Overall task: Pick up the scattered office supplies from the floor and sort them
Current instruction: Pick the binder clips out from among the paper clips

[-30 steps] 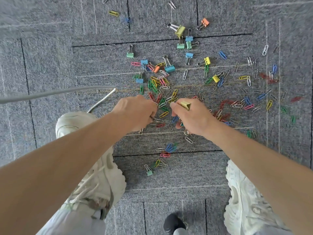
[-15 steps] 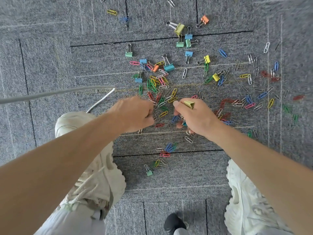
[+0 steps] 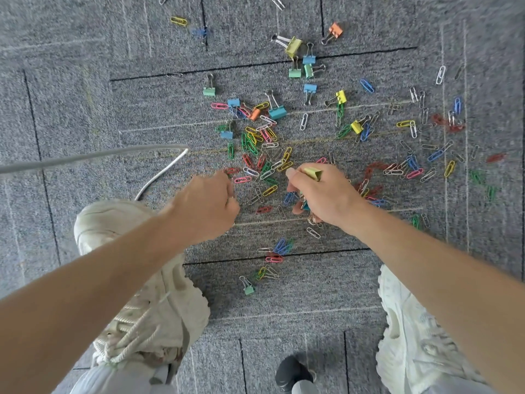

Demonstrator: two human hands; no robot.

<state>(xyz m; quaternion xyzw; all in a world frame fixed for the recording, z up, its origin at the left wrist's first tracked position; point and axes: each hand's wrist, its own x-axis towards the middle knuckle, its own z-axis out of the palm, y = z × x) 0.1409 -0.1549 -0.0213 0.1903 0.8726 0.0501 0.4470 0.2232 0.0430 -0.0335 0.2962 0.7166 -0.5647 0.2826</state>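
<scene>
A yellow-green binder clip [image 3: 312,174] is pinched between the thumb and forefinger of the right hand [image 3: 326,197], low over the grey carpet floor [image 3: 85,109]. The fingers of the left hand [image 3: 204,206] are curled under, and whether anything is held cannot be told. Coloured paper clips [image 3: 267,166] are strewn between and beyond both hands, with binder clips [image 3: 277,112] lying farther off.
</scene>
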